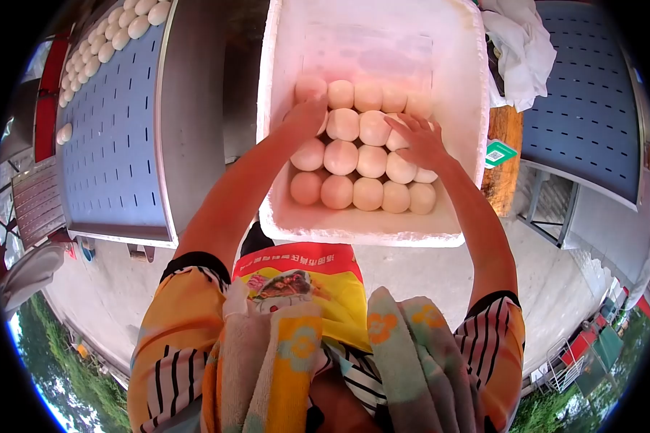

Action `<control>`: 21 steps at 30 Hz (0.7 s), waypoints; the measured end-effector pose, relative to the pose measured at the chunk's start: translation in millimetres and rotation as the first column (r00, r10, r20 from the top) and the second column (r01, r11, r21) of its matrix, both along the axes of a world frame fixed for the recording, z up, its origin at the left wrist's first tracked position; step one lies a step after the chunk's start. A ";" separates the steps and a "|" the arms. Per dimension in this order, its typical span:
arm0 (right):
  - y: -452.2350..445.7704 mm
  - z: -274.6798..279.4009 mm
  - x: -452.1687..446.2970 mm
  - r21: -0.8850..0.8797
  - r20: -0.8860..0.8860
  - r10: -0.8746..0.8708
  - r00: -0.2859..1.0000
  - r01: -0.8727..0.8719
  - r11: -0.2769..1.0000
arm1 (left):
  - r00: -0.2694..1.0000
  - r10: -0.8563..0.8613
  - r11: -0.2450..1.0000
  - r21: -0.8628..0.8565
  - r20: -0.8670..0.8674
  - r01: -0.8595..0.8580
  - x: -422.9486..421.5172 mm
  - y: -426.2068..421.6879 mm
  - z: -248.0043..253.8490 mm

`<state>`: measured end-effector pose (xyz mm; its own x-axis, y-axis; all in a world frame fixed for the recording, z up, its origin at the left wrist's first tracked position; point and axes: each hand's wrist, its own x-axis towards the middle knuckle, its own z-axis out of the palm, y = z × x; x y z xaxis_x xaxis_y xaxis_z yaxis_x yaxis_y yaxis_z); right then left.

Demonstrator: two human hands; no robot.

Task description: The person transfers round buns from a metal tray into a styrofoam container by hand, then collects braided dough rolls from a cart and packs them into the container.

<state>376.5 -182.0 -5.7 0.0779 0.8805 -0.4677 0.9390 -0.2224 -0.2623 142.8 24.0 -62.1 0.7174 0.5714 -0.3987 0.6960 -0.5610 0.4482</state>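
Rows of round, pale buns (372,161) lie side by side inside a white foam box (365,231). My left hand (307,117) reaches in over the left end of the rows, on a bun at the left wall; its fingertips are partly hidden, and I cannot make out whether it grips that bun. On the right side of the box, my right hand (419,141) rests with its fingers spread over a bun at the right end of a row. The buns between my hands touch one another.
A blue slotted tray (115,137) at the left carries more buns (139,27) at its upper end. Another slotted tray (581,101) stands at the right. White cloth (520,50), a wooden board (504,130) and a green code card (498,154) sit beside the box.
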 end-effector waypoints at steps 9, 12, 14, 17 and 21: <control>3.6 0.4 7.9 -0.045 -0.021 0.036 0.999 -0.037 0.998 | 0.984 -0.168 0.986 -0.030 -0.064 0.166 -15.9 -36.1 46.0; -0.2 1.7 3.7 0.083 -0.031 -0.023 0.999 0.025 0.996 | 0.998 0.060 0.996 0.067 -0.003 -0.060 -27.8 -75.9 12.3; -7.8 -7.7 -2.1 0.126 0.016 0.001 1.000 -0.003 0.992 | 0.975 0.105 0.989 -0.084 -0.194 -0.123 -13.6 -86.6 37.6; -12.0 -16.4 -3.8 0.191 0.049 0.010 0.999 -0.019 0.981 | 0.968 0.152 0.977 -0.120 -0.202 -0.178 -8.4 -87.7 35.5; -17.8 -30.1 -1.1 0.261 0.102 0.049 0.994 -0.074 0.963 | 0.979 0.132 0.991 -0.054 0.155 -0.125 -17.0 -74.8 49.6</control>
